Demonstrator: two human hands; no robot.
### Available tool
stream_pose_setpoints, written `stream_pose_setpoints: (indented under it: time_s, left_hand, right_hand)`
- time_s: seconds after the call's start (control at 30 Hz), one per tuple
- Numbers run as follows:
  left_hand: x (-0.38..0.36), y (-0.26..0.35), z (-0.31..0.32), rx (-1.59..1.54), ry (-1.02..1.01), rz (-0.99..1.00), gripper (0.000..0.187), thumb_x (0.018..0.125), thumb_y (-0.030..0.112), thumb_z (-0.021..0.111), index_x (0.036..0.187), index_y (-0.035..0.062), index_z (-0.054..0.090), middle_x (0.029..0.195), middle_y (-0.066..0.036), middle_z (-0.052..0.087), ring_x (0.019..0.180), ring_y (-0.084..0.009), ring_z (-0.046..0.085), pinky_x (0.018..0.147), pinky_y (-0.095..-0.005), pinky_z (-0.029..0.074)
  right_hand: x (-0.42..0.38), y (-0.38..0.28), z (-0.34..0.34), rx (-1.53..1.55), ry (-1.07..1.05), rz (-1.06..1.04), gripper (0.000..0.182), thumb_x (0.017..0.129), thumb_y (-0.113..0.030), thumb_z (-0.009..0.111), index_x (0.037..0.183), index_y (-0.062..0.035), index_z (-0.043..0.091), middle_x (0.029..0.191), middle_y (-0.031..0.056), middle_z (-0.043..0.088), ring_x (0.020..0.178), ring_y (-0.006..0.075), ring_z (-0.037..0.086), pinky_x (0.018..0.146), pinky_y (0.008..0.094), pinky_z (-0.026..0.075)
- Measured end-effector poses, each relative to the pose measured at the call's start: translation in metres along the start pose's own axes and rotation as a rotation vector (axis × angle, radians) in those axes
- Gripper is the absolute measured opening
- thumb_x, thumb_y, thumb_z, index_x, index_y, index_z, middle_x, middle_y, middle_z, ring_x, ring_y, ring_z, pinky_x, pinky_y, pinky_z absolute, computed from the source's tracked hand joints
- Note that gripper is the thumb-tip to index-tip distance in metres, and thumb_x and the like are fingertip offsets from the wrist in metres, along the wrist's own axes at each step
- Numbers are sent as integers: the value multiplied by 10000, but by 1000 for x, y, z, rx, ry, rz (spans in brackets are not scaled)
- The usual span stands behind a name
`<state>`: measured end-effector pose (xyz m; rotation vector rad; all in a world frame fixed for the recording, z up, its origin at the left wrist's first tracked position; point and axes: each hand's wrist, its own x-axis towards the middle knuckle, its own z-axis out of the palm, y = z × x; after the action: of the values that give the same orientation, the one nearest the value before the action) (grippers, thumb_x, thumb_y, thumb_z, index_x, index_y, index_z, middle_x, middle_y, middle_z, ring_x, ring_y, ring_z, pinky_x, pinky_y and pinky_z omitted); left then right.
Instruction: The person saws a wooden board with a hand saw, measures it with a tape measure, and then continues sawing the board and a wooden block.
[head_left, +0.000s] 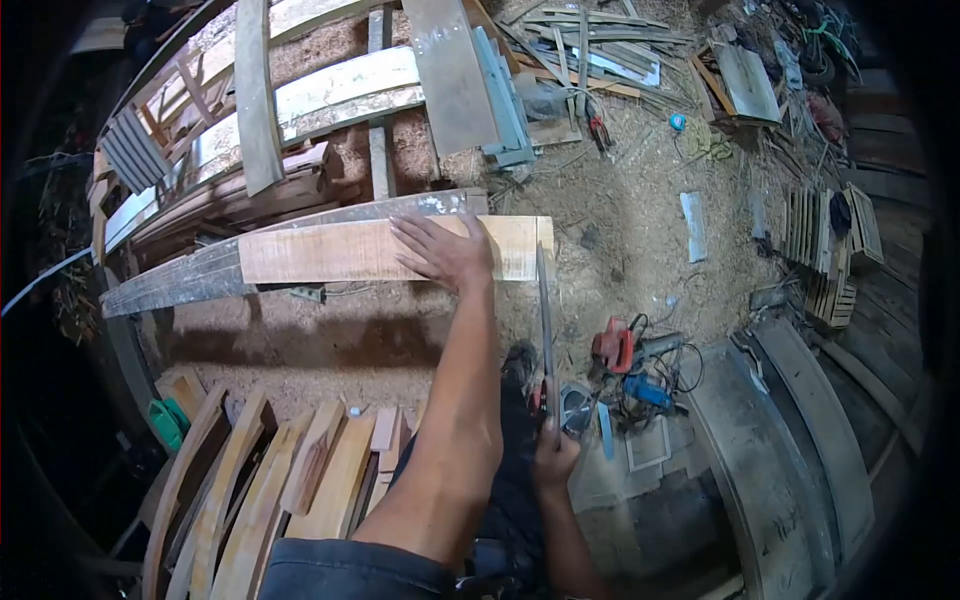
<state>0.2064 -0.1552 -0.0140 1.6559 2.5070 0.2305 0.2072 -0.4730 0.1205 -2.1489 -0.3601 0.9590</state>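
A pale wooden board (pixel 320 252) lies across a dark, worn plank (pixel 180 280). Pressed flat on the board's top, close to its right end, is my left hand (pixel 448 250) with the fingers spread. My right hand (pixel 555 462) is closed around the handle of a handsaw (pixel 545 330). Seen edge-on, the saw's narrow blade points away from me, and its far end meets the board near the right end. A thin line crosses the board there. The small end piece right of that line is still in line with the board.
Cut timber pieces (pixel 340 470) stand at lower left. Right of the saw lie a red power tool (pixel 613 345) and a blue one (pixel 650 391) with cords. Curved panels (pixel 760 470) lean at lower right. Scrap strips (pixel 600 45) are piled on the sawdust-covered ground at the back.
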Motion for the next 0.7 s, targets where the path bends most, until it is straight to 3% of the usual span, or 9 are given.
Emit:
stream_pose_setpoints:
  time_s: [0.07,0.17,0.27,0.37,0.47,0.57,0.6,0.7]
  left_hand:
    - [-1,1,6,58,47,-76,922,925,547,451,1550,-46,124,1641,-212,96,1537,-293,54,1218,-511,-4]
    - [3,12,14,109,114,-331,931,937,568,421,1541,-71,116,1635,-234,87,1534,-311,58,1208,-534,23]
    - [13,23,11,145,68,-567,939,946,574,402,1538,-85,89,1634,-239,83,1534,-311,51,1204,-541,25]
    - [10,19,11,119,81,-465,948,944,575,402,1533,-97,84,1632,-249,77,1535,-317,41,1201,-547,15]
    - [7,13,16,49,134,-264,955,937,577,411,1529,-105,101,1633,-249,75,1535,-320,33,1202,-549,5]
    - [9,10,6,66,46,-144,945,938,574,404,1529,-102,111,1634,-246,72,1535,-321,25,1207,-539,-9]
    - [9,9,3,72,13,-112,941,939,571,402,1530,-101,110,1634,-245,72,1536,-321,23,1208,-537,-11]
    - [11,12,1,84,-10,-106,919,936,542,416,1535,-88,117,1637,-236,79,1536,-314,24,1211,-534,-13]
  right_hand:
    - [31,-35,19,-30,6,82,504,1010,-316,563,631,16,558,533,-5,471,528,84,442,470,310,340]
    - [60,-64,47,45,62,-47,533,1007,-333,572,606,16,533,505,-1,450,515,89,429,464,322,335]
    - [97,-53,21,74,-83,127,551,999,-348,589,587,8,507,497,6,434,500,93,402,455,343,312]
    - [110,-67,-9,-63,-77,-160,526,977,-321,619,598,33,530,475,55,429,472,107,405,453,361,327]
    - [95,-37,-11,-52,-119,-162,527,978,-323,612,602,37,529,470,71,435,462,119,409,455,365,325]
    - [69,-1,9,76,-116,-6,537,989,-325,594,599,33,506,505,39,431,519,103,423,482,350,335]
    - [63,-8,15,136,-123,60,540,992,-327,590,597,30,503,513,29,431,532,99,425,488,344,336]
    - [52,-28,21,141,-65,5,466,998,-319,583,689,28,549,594,-30,471,584,81,437,516,296,354]
